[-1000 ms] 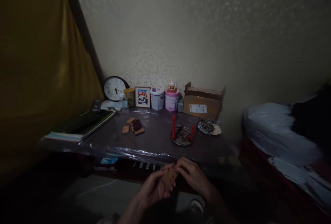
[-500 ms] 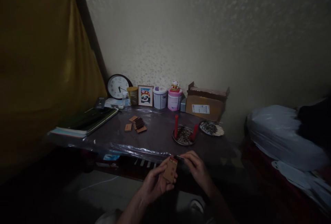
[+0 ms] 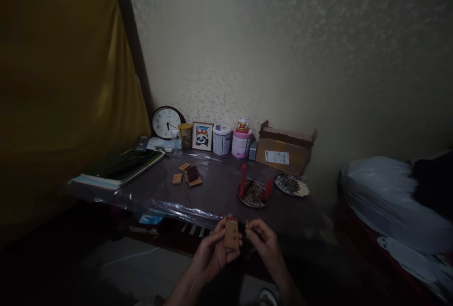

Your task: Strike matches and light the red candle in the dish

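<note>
A brown cardboard matchbox is in my left hand, its top end open on several red-tipped matches. Just right of the box, the thumb and forefinger of my right hand pinch a small thin match. Both hands are in front of the table's near edge. Beyond them, a metal plate carries two red candles, one upright and one leaning, among dark burnt bits. No flame shows.
More matchboxes lie in a pile on the plastic-covered table. A second plate holds used matches. Along the wall stand a clock, a framed panda picture, two tins and a cardboard box. A book lies left.
My right hand has drawn down and slightly away from the matchbox, and the match now points up. The matchbox has tilted more upright. The whole view has shifted slightly.
</note>
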Demonstrator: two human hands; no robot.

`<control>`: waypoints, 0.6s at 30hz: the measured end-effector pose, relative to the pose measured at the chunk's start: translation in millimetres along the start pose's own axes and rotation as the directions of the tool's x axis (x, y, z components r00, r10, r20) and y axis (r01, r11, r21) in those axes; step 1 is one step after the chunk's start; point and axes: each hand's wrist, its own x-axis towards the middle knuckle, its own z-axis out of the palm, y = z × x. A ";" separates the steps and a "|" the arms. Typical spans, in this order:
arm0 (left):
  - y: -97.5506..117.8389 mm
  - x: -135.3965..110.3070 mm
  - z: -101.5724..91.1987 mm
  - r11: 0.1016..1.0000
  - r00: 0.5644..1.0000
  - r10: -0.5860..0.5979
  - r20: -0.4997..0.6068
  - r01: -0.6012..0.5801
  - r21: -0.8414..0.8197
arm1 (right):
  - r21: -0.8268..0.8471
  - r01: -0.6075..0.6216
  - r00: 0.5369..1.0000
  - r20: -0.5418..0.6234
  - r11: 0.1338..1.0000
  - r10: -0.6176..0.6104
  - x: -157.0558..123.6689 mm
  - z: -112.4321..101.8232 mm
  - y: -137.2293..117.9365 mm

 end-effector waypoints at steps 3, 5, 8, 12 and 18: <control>0.5 0.1 2.0 0.999 0.999 0.027 -0.022 -0.028 -0.031 | 0.031 0.036 0.999 -0.018 0.999 -0.035 -0.6 2.1 -2.4; 0.3 0.4 3.1 0.998 0.999 0.049 -0.019 -0.050 -0.046 | 0.038 0.068 0.998 -0.015 0.997 -0.067 -0.8 2.9 -3.7; -0.1 1.8 3.8 0.994 0.996 0.083 -0.020 -0.084 -0.066 | 0.053 0.068 0.998 -0.009 0.996 -0.068 -1.7 4.7 -5.8; -0.2 4.1 4.0 0.990 0.993 0.116 -0.012 -0.116 -0.082 | 0.090 0.010 0.999 0.033 0.996 -0.013 -4.1 8.5 -8.7; 0.1 5.5 3.6 0.986 0.992 0.127 -0.016 -0.128 -0.105 | 0.059 0.052 0.998 0.039 0.997 -0.055 -7.5 12.7 -9.1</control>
